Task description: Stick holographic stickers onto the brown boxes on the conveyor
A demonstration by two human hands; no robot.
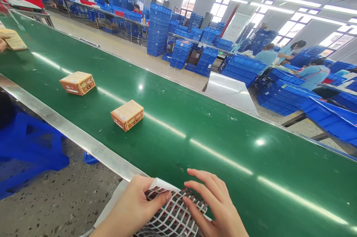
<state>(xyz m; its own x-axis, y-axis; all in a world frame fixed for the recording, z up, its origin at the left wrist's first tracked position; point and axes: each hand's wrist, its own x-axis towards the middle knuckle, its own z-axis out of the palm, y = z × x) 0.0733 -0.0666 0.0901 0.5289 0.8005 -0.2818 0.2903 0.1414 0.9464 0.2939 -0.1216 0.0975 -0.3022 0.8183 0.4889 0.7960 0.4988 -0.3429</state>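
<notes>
White grid [178, 213]: curving at the near edge of the belt [200, 122], lying between both hands; dark and red pieces [164, 214] are showing through its openings. Left hand [136, 200]: clamping the grid's far left part, thumb pressing on top, fingers partly hiding. Right hand [216, 201]: hovering at the opposite side, fingers spreading apart; whether its thumb is touching the grid, cannot tell. Green belt: stretching beyond, carrying one box [78, 83] and a second box [127, 115], both sitting well apart from the hands. Steel rail [92, 145]: edging the belt. Risks, as judged: the grid is seemingly depending on one pinch, so a slackening left thumb could be letting it slide; further bending, if the pieces are sitting loose, could be spilling them onto belt or floor [69, 196].
</notes>
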